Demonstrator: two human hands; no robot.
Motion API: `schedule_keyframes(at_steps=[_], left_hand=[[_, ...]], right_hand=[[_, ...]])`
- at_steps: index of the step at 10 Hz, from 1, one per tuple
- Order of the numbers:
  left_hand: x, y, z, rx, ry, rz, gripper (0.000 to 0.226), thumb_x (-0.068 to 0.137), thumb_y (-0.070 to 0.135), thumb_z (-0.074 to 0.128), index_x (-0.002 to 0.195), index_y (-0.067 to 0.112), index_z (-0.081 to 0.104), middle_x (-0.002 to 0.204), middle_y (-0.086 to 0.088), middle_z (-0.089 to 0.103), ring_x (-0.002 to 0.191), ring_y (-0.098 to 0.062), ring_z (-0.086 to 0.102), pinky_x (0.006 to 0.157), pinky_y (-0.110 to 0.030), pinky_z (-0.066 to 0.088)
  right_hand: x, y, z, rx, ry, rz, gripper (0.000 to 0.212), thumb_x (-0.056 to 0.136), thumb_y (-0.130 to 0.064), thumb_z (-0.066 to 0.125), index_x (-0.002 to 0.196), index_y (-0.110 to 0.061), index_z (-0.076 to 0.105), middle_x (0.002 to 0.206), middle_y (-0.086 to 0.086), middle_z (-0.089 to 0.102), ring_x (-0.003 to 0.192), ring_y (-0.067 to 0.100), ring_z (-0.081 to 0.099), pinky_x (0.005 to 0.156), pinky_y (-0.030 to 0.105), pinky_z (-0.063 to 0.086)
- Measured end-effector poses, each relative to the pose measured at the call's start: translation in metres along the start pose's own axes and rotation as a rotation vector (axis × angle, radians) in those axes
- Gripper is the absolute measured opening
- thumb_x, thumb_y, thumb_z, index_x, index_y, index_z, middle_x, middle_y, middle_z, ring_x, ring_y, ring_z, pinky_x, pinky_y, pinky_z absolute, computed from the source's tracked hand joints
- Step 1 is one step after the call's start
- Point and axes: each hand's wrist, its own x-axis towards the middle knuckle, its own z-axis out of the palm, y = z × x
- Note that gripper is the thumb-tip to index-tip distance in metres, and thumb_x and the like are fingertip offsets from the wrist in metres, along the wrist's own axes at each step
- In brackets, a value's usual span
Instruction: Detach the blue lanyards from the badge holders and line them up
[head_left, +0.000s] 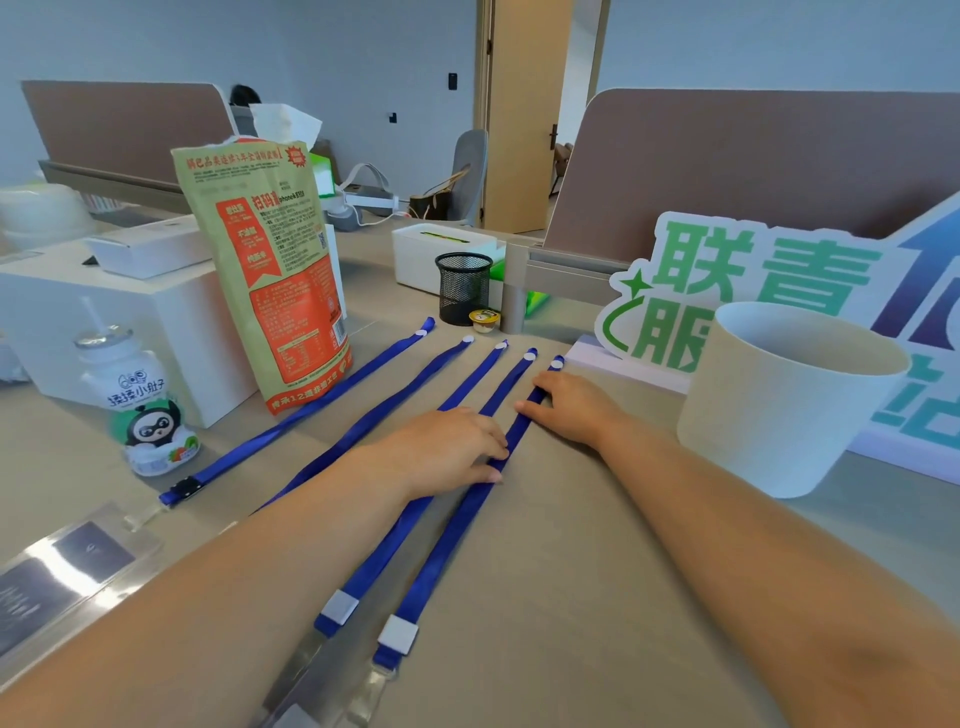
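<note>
Five blue lanyards (363, 415) lie flat on the counter (597, 545). Their long axes run from near left to far right, and they close in on one another toward the far ends.

The rightmost lanyard (460, 535) is the working item, and both hands rest on it:

- The left hand (447, 447) lies palm down across the two neighbouring lanyards. Its fingers are straight, and the fingertips press the rightmost lanyard at mid-length. It grasps nothing.
- The right hand (576, 410) sits farther along the same strap, near its far end. It is also released, with the fingers laid over the strap and not closed round it.

Both forearms reach in from the near edge, roughly parallel to the lanyards.

We judge this step to be alignment. The strap lies directly under both hands, so any correction is a sideways slide across its long axis.

Clear badge holders (78, 566) lie at the near left. More clear plastic sits at the near ends of the two right-hand lanyards, and we cannot tell whether those are unclipped.

A paper cup (779, 405) stands just right of the right forearm, so keep that arm's travel small
</note>
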Motion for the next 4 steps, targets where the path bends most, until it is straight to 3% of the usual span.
schedule_keyframes(at_steps=[3, 4], left_hand=[[-0.02, 0.008, 0.011, 0.207, -0.003, 0.008, 0.044, 0.099, 0.032, 0.034, 0.142, 0.018, 0.035, 0.15, 0.003, 0.031, 0.129, -0.019, 0.034, 0.104, -0.037, 0.038], [-0.027, 0.012, 0.008, 0.169, 0.054, -0.007, 0.042, 0.099, 0.029, 0.036, 0.14, 0.019, 0.038, 0.15, 0.001, 0.031, 0.134, -0.019, 0.03, 0.107, -0.036, 0.034]], right_hand=[[-0.003, -0.002, 0.003, -0.009, -0.02, 0.019, 0.04, 0.095, -0.045, 0.038, 0.111, -0.011, 0.051, 0.119, 0.011, 0.057, 0.104, 0.024, 0.055, 0.089, 0.038, 0.046], [-0.01, -0.007, -0.003, 0.029, 0.013, 0.016, 0.042, 0.097, -0.039, 0.036, 0.127, -0.01, 0.046, 0.136, 0.011, 0.047, 0.118, 0.025, 0.05, 0.099, 0.038, 0.041]])
